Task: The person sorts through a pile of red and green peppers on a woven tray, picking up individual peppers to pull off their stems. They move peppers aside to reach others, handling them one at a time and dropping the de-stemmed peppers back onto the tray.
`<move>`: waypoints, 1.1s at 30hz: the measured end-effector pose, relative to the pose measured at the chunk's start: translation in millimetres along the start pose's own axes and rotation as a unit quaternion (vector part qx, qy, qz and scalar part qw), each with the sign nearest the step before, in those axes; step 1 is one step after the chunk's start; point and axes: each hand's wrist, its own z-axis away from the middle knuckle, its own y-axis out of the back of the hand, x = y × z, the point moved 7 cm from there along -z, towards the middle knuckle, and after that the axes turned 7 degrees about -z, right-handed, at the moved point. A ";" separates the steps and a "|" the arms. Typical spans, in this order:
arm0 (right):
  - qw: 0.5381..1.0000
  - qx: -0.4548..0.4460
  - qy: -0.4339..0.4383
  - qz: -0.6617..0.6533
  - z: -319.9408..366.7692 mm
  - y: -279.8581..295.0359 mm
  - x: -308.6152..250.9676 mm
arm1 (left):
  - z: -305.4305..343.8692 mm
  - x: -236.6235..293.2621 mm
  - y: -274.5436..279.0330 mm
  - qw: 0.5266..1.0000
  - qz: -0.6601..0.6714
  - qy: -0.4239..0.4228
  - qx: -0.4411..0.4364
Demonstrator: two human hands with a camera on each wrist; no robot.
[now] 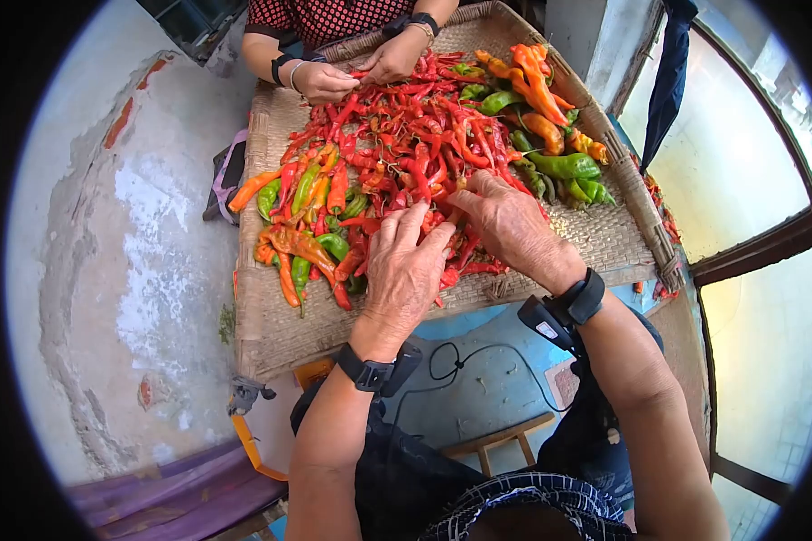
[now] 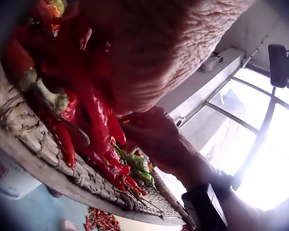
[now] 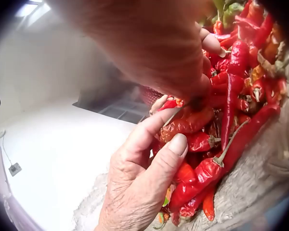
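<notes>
Both hands meet over a heap of red chili peppers on a woven tray. My left hand reaches in from the front, back of the hand up. In the right wrist view, its thumb and index finger lie around a wrinkled brownish-red chili pepper. My right hand is bent down beside it, its fingertips at the other end of that pepper. In the right wrist view, the right hand covers part of the pepper. The left wrist view shows the left hand close over red peppers.
Opposite, another person's hands handle a red pepper at the tray's far edge. Green and orange peppers lie at the right, mixed ones at the left. A wall stands left, windows right. A black cable lies below.
</notes>
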 end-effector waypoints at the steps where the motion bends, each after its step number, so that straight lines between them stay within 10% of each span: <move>1: 1.000 -0.020 0.008 0.018 -0.3 -4.8 -1.7 | 0.5 2.0 -1.3 1.000 -0.001 -0.014 -0.006; 7: 0.997 0.013 -0.024 0.069 4.2 11.9 18.6 | -1.3 -9.1 4.7 1.000 -0.018 0.022 0.012; 19: 0.948 0.125 -0.169 -0.239 2.3 56.3 44.4 | -7.2 -43.0 14.7 0.990 -0.089 0.107 0.031; 27: 0.944 -0.126 -0.201 -0.231 -3.4 50.0 39.7 | -6.6 3.7 28.8 0.996 0.029 -0.037 0.079; 33: 0.903 0.181 -0.080 -0.380 -26.0 51.2 31.1 | 0.5 13.7 9.4 0.996 0.000 -0.046 -0.079</move>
